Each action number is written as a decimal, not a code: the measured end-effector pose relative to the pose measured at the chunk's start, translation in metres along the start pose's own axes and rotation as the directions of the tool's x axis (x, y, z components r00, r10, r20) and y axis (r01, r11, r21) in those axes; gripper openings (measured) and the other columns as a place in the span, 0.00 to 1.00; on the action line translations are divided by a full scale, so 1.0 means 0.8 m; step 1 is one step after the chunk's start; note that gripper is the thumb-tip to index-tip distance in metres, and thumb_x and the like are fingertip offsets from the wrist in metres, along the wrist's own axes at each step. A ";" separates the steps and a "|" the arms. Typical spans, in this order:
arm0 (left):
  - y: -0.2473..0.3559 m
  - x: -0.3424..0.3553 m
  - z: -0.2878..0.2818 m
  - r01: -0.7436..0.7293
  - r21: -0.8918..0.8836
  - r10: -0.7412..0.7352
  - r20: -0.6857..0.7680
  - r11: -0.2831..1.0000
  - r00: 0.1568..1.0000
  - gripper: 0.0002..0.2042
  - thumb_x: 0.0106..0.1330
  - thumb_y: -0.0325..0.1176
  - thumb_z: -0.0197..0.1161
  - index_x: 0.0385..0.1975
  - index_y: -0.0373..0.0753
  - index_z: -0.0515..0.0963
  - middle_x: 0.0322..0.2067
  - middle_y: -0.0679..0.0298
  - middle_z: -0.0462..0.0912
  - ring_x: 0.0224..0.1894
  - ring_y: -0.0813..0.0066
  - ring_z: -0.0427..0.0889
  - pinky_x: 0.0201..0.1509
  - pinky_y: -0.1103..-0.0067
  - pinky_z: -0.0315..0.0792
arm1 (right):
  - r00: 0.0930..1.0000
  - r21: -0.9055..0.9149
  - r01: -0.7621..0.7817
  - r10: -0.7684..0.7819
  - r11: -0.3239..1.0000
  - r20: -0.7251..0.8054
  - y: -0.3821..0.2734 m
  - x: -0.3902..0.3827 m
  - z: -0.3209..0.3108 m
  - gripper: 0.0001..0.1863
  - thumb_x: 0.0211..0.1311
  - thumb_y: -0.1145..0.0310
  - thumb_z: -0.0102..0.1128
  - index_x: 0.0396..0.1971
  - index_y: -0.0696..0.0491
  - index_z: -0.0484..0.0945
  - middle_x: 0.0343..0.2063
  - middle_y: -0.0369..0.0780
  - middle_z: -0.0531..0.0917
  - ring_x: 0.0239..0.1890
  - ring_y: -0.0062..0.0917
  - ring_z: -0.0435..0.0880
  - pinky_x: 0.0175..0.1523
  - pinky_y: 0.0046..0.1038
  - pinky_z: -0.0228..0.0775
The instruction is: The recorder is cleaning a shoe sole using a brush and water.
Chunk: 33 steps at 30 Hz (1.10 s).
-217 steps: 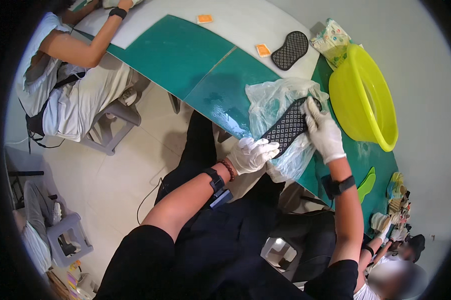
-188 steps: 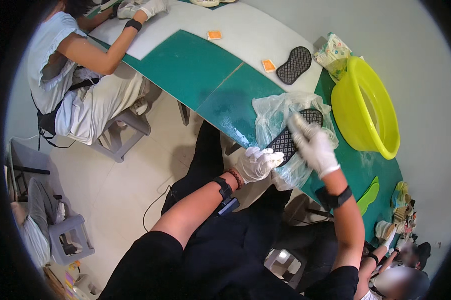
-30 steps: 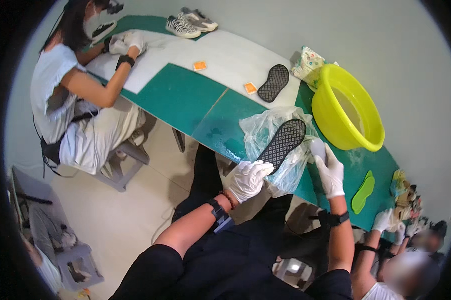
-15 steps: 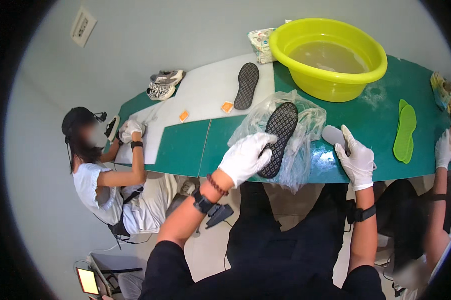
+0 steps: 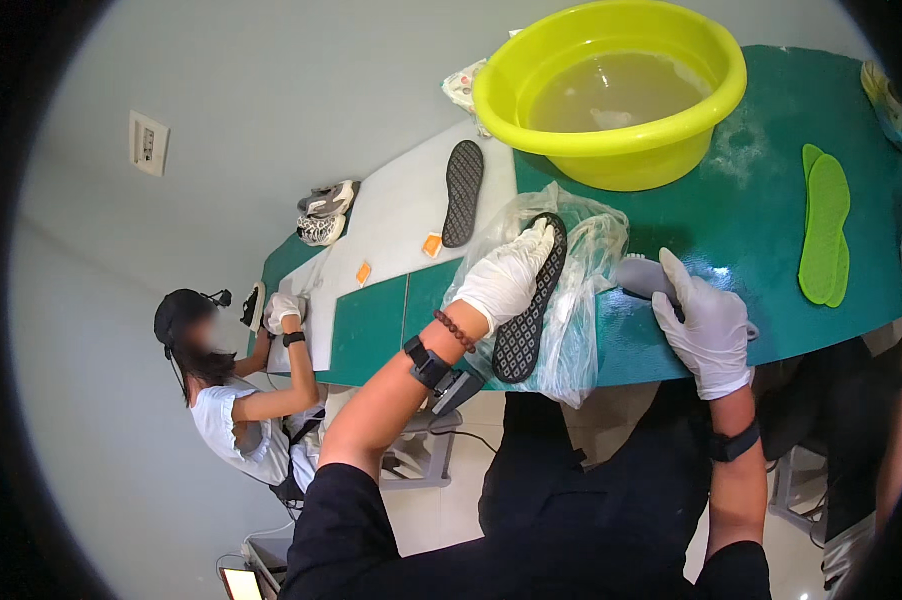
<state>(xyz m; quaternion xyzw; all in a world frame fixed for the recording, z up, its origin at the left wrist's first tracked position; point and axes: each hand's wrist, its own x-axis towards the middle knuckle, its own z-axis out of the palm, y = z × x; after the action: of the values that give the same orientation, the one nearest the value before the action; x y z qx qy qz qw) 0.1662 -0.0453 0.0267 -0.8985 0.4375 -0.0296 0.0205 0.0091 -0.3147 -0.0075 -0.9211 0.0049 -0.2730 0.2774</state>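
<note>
My left hand, in a white glove, reaches over a black insole with a pale diamond pattern. Its fingers curl around the upper part of the insole near the far end. Beneath the insole lies a crumpled clear plastic bag, spread on the table and hanging over its front edge. In my right hand, also gloved, is a small grey scrub brush with pale bristles, held just above the table to the right of the bag. The palm hides part of its handle.
A yellow-green basin of cloudy water stands behind the bag on the green table. Green insoles lie at right. Another black insole and orange squares rest on the white sheet. One co-worker sits at left; another's arm shows at far right.
My left hand has shifted from the insole's near side up toward its far end, and the insole has tilted slightly. The brush stays in my right hand. The whole view has turned a little.
</note>
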 end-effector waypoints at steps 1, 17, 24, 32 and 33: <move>0.000 0.001 0.001 -0.001 -0.001 0.001 0.007 1.000 1.000 0.31 0.60 0.22 0.52 0.69 0.35 0.65 0.67 0.47 0.68 0.62 0.50 0.76 0.67 0.67 0.70 | 1.000 -0.003 -0.007 0.007 1.000 0.001 0.001 0.000 0.000 0.26 0.61 0.61 0.65 0.61 0.43 0.77 0.25 0.43 0.84 0.24 0.39 0.85 0.34 0.38 0.78; -0.005 0.022 -0.021 0.237 -0.201 -0.194 0.214 0.950 0.957 0.23 0.59 0.28 0.59 0.58 0.48 0.78 0.53 0.51 0.82 0.52 0.51 0.83 0.57 0.66 0.76 | 1.000 -0.052 -0.022 0.021 0.998 -0.016 0.000 -0.003 0.002 0.23 0.61 0.58 0.63 0.56 0.46 0.80 0.26 0.46 0.86 0.27 0.41 0.86 0.36 0.40 0.79; -0.006 0.041 -0.026 0.360 -0.075 -0.326 0.284 0.930 0.902 0.17 0.56 0.37 0.66 0.45 0.40 0.84 0.40 0.45 0.86 0.46 0.47 0.84 0.52 0.64 0.77 | 0.996 -0.036 -0.072 0.073 0.997 0.046 -0.008 0.002 -0.007 0.25 0.60 0.57 0.63 0.58 0.46 0.81 0.28 0.46 0.86 0.29 0.43 0.86 0.38 0.41 0.79; -0.006 0.046 -0.031 0.167 -0.064 -0.151 0.199 0.984 0.968 0.21 0.58 0.28 0.66 0.53 0.48 0.81 0.46 0.49 0.84 0.50 0.51 0.83 0.56 0.63 0.76 | 0.996 -0.125 -0.049 0.057 0.991 0.063 -0.002 0.000 -0.007 0.26 0.61 0.53 0.61 0.58 0.46 0.80 0.29 0.47 0.86 0.30 0.44 0.86 0.39 0.42 0.79; -0.008 0.045 -0.030 0.161 -0.074 -0.144 0.192 0.984 0.971 0.21 0.58 0.28 0.66 0.53 0.48 0.81 0.46 0.49 0.84 0.50 0.51 0.83 0.56 0.63 0.76 | 0.993 -0.128 -0.059 0.071 0.990 0.091 -0.003 0.002 -0.007 0.26 0.61 0.53 0.61 0.58 0.46 0.79 0.29 0.47 0.87 0.30 0.44 0.86 0.40 0.42 0.79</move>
<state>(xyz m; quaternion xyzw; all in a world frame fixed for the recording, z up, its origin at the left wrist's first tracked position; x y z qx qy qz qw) 0.1916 -0.0696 0.0524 -0.9284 0.3641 0.0723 0.0186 0.0074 -0.3161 -0.0015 -0.9480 0.0388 -0.2188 0.2279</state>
